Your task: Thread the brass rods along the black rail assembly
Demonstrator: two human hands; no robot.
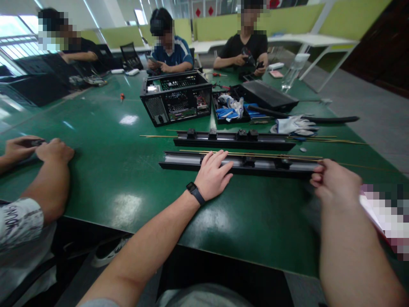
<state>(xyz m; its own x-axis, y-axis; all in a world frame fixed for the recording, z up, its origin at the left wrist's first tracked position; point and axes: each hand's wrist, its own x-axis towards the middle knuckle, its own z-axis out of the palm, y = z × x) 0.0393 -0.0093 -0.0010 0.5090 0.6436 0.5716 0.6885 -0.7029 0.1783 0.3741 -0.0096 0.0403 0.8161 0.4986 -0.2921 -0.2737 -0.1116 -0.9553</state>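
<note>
My left hand point(213, 175) lies with its fingers stretched across the nearer long black rail point(179, 164), which has a pale inner strip and several black blocks point(282, 163) along it. At the rail's right end, my right hand point(335, 179) is closed, fingers curled in a pinch where a thin brass rod point(287, 156) runs into them. More of that thin brass-coloured stock shows beyond the hand. The exact grip is partly hidden by my fingers. A second black rail point(271, 138) with blocks lies parallel just behind, with long brass rods point(345, 141) beside it.
An opened black computer case point(175, 100) stands behind the rails. To its right are a tray with gloves point(231, 106), a white glove point(295, 125), a black tube point(335, 120) and a clear bottle point(294, 72). A co-worker's hands point(54, 149) are at the left; people sit opposite.
</note>
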